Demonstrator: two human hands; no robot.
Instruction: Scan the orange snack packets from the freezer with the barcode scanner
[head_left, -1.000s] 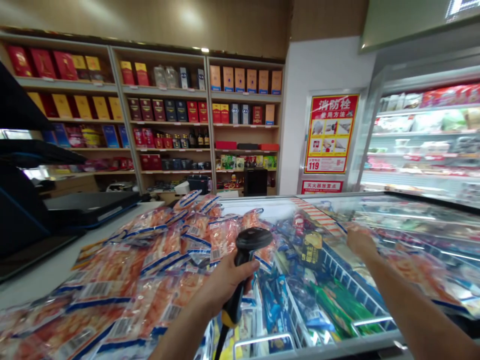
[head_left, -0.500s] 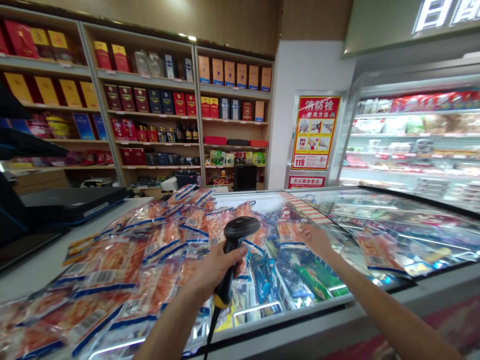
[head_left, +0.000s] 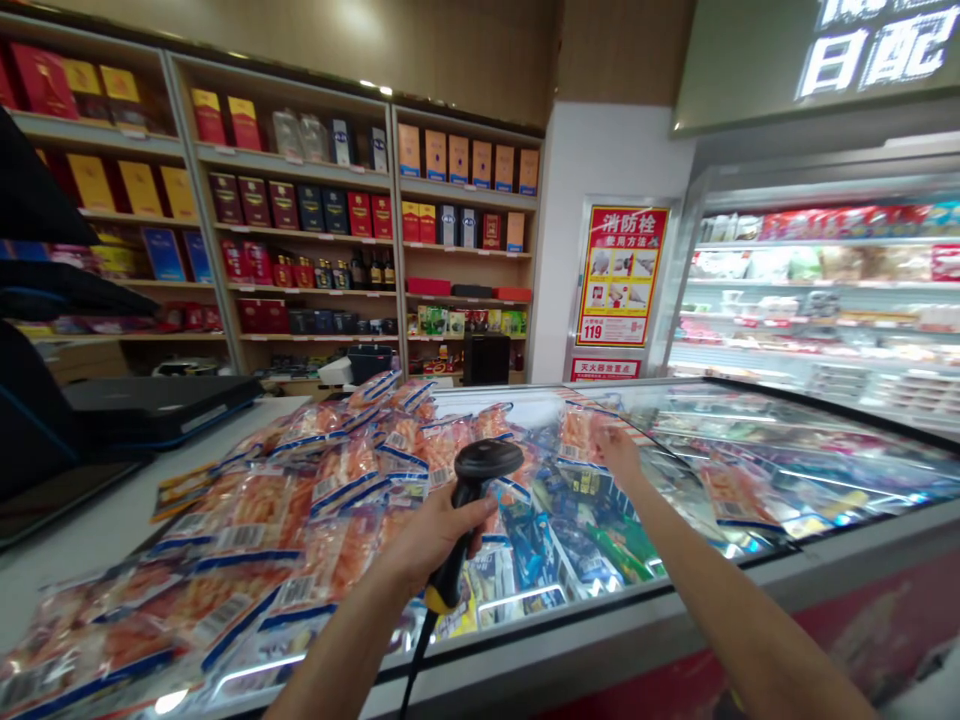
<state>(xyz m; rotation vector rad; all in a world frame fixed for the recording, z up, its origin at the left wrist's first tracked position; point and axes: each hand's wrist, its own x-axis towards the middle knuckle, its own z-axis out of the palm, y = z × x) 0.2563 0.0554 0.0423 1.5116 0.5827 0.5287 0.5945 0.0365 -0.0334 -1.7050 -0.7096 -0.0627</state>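
My left hand [head_left: 439, 535] is wrapped round the handle of a black barcode scanner [head_left: 487, 458], its head tilted forward above the freezer and its cable trailing down. My right hand [head_left: 616, 448] reaches out over the glass and grips the right edge of a clear food packet [head_left: 579, 438] with orange-pink contents, a blue border and a barcode label. Its fingertips are partly hidden by the packet and slightly blurred. A heap of similar packets [head_left: 262, 510] spreads to the left of the scanner. One more packet [head_left: 739, 493] lies apart on the glass to the right.
The glass-topped chest freezer [head_left: 540, 625] holds several blue and green bags under its lid. A black device [head_left: 161, 405] stands on the counter [head_left: 45, 580] at left. Shelves of boxes [head_left: 319, 205] line the back wall, and a lit refrigerated display [head_left: 825, 290] stands at right.
My right hand has moved slightly up and left with the packet. The scanner stays in my left hand, nearly in place. The camera view has shifted a little.
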